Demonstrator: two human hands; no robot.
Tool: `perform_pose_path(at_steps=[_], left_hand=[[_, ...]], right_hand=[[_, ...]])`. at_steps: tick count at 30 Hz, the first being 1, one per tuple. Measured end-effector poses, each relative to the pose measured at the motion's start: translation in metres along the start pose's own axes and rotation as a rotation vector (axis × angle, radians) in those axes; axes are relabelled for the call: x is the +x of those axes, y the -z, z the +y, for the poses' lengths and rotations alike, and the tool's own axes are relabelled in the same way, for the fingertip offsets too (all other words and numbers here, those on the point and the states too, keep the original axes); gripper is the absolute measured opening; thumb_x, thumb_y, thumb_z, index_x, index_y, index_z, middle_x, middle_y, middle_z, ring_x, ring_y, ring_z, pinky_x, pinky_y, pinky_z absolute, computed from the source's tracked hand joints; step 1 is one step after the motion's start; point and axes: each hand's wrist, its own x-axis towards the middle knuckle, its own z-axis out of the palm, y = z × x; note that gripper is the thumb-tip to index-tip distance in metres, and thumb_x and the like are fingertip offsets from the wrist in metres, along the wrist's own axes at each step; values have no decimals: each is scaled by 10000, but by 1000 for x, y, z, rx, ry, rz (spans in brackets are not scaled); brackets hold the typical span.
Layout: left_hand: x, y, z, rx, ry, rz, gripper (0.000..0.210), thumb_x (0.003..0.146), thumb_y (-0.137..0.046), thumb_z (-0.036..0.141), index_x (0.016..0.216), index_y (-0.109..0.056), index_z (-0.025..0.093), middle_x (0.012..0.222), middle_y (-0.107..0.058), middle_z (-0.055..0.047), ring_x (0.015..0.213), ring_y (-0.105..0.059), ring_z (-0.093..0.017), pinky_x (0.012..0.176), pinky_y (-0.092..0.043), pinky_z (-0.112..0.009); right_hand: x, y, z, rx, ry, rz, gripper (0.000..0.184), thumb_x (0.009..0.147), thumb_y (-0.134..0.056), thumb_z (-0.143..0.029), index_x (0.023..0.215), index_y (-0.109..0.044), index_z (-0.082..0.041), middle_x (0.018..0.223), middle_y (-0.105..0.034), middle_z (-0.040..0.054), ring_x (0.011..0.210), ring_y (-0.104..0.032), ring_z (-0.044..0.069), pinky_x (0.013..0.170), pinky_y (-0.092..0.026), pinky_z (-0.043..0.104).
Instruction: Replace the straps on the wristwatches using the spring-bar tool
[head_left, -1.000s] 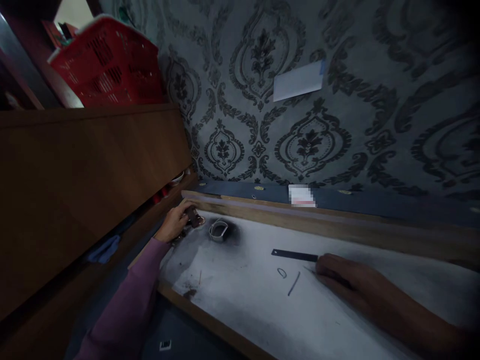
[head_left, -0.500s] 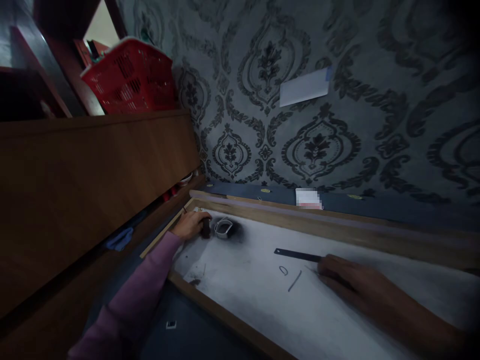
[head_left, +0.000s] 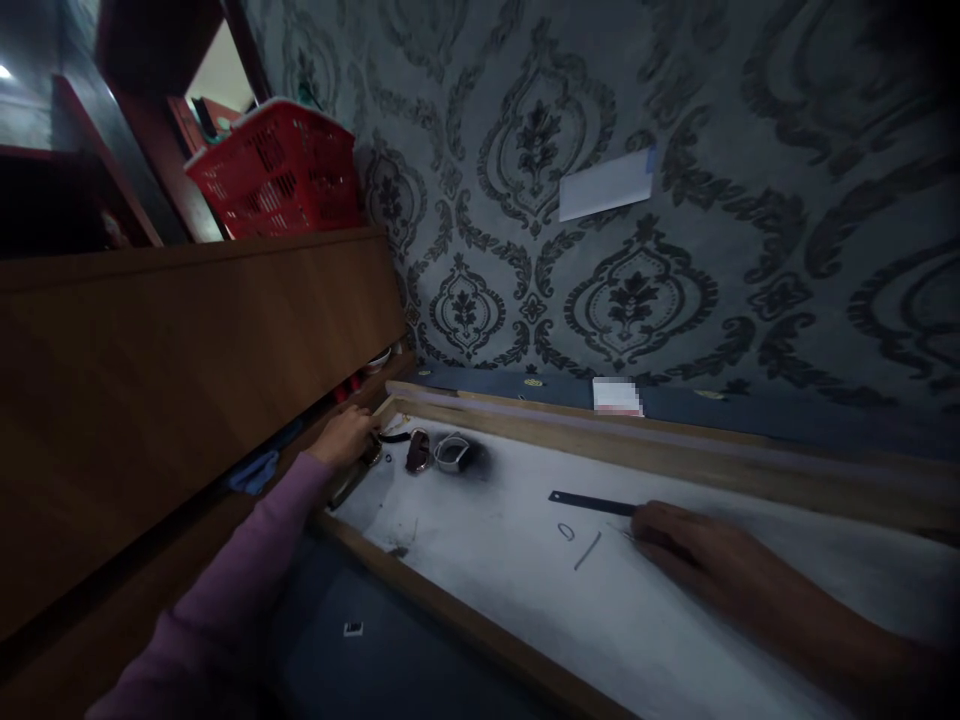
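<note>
My left hand (head_left: 349,436) is at the far left corner of a shallow wooden tray (head_left: 450,622) with a white floor. Its fingers are curled over a dark gold-rimmed piece (head_left: 373,452), partly hidden by them. A similar dark gold-rimmed piece (head_left: 418,452) lies just to the right, with a black strip (head_left: 394,437) between the two. Beyond it rests a loop-shaped silver-grey wristwatch (head_left: 451,454). My right hand (head_left: 690,545) is closed around one end of a dark ruler (head_left: 591,502) with a hole at its other end.
A small dark ring (head_left: 565,532) and a thin stick (head_left: 588,551) lie on the tray's floor. On the left stands a brown wooden cabinet (head_left: 202,350) with a red basket (head_left: 289,170) on top. A blue cloth (head_left: 255,472) pokes out below. Patterned wallpaper (head_left: 540,250) covers the back wall.
My left hand has let go of the dark gold-rimmed piece beside the wristwatch and moved left to the tray's corner. My right hand and the ruler stay nearly still.
</note>
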Motion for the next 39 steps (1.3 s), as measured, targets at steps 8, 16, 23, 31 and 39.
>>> perform_pose_path(at_steps=[8,16,23,31,39], left_hand=[[-8,41,28,-16,-97,73,295,705,-509,27,899,-686,159,940,-654,-97,953,-586,-246,864,-447,-323],[-27,65,131,-450,-384,78,187,841,-552,182,999,-652,184,981,-665,-48,895,-618,-188,793,-478,-270],[-7,12,222,-681,-604,9,187,874,-569,168,1042,-647,195,944,-666,-41,874,-624,-175,793,-483,-277],[10,-14,239,-767,-579,212,569,814,-668,175,1328,-440,266,1306,-482,-94,1252,-459,-251,1052,-394,-392],[21,-41,231,-1426,-290,-261,717,684,-804,300,1287,-422,233,1029,-610,-51,921,-633,-196,830,-515,-339]], right_hand=[[-4,3,-5,-110,53,4,282,926,-400,-321,701,-541,-227,741,-651,63,651,-631,219,588,-458,320],[-9,10,-39,51,94,155,238,931,-468,-324,881,-639,-165,841,-620,80,652,-594,176,642,-490,326],[-13,7,-72,595,-15,100,222,828,-656,-332,976,-620,-170,783,-602,14,569,-548,112,468,-438,211],[-10,4,-56,855,-198,191,98,734,-597,-161,814,-541,-169,618,-583,-38,470,-497,73,418,-392,166],[-9,5,-56,800,-177,244,79,729,-618,-181,798,-582,-171,594,-550,-51,482,-474,74,457,-400,180]])
